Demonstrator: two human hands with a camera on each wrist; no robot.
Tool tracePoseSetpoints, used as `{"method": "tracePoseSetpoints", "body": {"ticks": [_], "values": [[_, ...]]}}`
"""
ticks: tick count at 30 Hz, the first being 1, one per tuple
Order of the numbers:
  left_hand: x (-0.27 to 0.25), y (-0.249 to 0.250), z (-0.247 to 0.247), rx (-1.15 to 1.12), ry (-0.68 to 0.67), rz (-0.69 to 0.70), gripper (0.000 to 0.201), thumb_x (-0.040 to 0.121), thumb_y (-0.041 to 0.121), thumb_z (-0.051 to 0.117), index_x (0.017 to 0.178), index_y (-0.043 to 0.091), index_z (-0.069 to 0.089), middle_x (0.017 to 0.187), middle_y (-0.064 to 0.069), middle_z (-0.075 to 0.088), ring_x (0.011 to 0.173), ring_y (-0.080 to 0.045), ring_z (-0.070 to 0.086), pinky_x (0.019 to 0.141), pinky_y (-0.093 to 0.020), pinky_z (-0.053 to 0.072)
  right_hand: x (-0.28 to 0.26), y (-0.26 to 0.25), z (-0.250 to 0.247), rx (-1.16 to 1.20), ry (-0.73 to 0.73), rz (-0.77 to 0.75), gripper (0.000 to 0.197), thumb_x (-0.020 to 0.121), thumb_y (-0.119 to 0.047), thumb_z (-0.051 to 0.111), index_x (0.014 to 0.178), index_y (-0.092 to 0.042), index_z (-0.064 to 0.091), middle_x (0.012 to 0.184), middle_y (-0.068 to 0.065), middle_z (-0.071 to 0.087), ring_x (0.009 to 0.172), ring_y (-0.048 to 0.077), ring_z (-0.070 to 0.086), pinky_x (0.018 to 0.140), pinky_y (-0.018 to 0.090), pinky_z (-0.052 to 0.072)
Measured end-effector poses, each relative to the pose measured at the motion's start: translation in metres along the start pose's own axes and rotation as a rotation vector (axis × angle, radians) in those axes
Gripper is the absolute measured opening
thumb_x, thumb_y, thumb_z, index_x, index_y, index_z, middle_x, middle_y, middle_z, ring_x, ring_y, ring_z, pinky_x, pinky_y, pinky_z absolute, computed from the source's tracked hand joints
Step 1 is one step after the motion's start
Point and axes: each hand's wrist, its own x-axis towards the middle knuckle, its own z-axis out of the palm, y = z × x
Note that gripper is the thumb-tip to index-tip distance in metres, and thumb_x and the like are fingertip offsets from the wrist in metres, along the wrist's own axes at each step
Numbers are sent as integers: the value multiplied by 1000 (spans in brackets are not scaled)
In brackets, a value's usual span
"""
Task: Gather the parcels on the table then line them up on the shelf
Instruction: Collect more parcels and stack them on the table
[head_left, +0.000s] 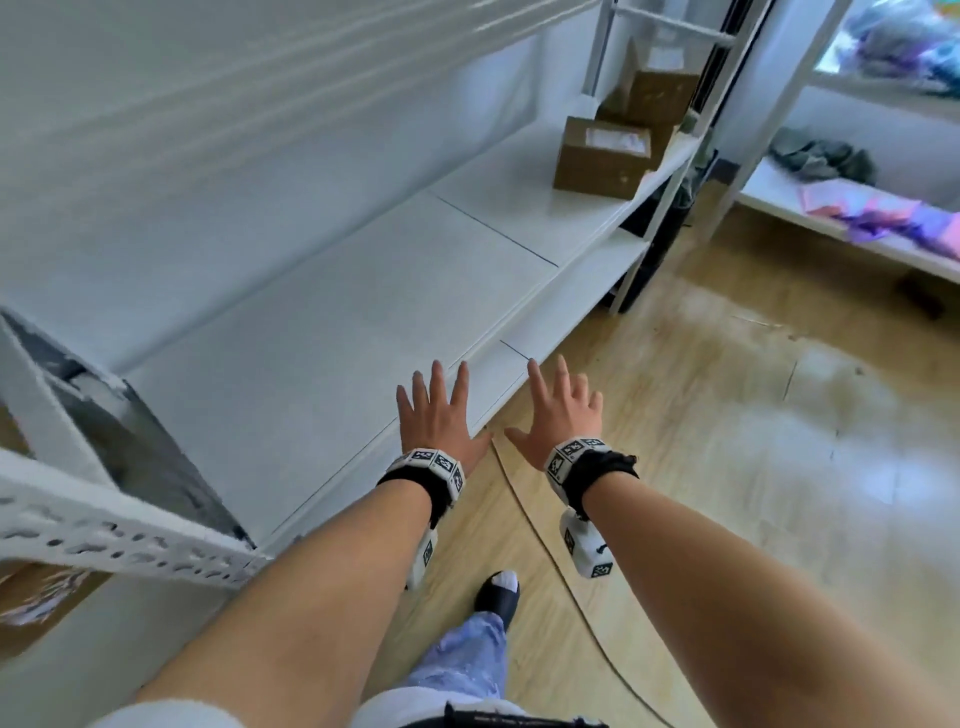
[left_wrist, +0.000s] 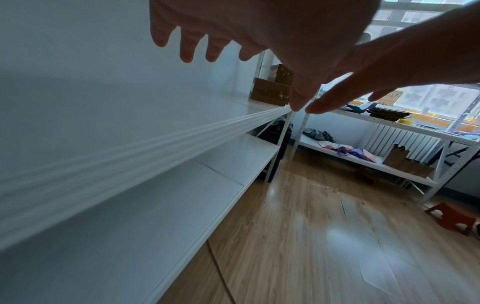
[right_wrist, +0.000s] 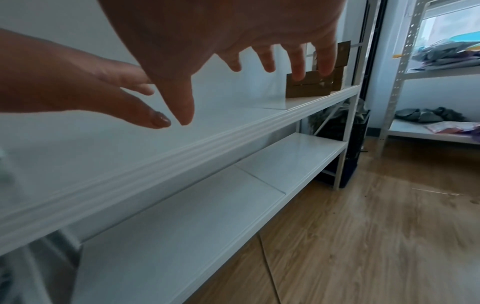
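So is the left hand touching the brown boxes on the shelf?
Apart. Head view shows the left hand spread far from the brown boxes, with bare shelf between.

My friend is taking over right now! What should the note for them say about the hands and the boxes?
Left hand: open, fingers spread, holding nothing, above the white metal shelf.
Right hand: open, empty, beside the left, above the shelf's front edge.
Brown cardboard parcels: several stand at the far right end of that shelf board, the nearest with a white label on top.
Done: those parcels are on the shelf.
Left: no table is in view, so check it for more parcels; most of the board is bare for lining them up.
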Motion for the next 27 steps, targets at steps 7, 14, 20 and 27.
{"method": "tracePoseSetpoints", "body": {"ticks": [7, 14, 20, 27], "values": [[136, 54, -44, 40, 23, 64, 100, 88, 78, 38, 157, 30, -15, 166, -11, -13, 152, -39, -3, 122, -57, 1, 115, 56, -53, 7, 43, 84, 106, 83, -74, 51, 156, -31, -12, 164, 8, -13, 149, 38, 7, 117, 59, 18], [226, 115, -57, 116, -21, 120, 99, 87, 81, 32, 157, 30, -17, 165, -7, -20, 152, -37, -10, 120, -58, -3, 189, 129, -73, 31, 37, 143, 105, 83, -74, 50, 156, -31, -12, 164, 6, -18, 150, 37, 4, 118, 60, 15], [296, 181, -61, 105, -32, 98, 98, 86, 82, 28, 156, 31, -17, 164, -7, -22, 152, -37, -13, 120, -59, -2, 263, 196, -87, 21, 47, 115, 105, 84, -75, 49, 156, -30, -13, 164, 7, -18, 151, 36, 3, 118, 60, 13], [378, 268, -89, 62, -14, -18, 99, 86, 81, 32, 157, 30, -13, 166, -6, -18, 152, -35, -13, 121, -57, -2, 367, 282, -122, -18, 73, 16, 104, 83, -77, 46, 156, -30, -12, 164, 7, -16, 151, 36, 3, 118, 58, 15]]}}
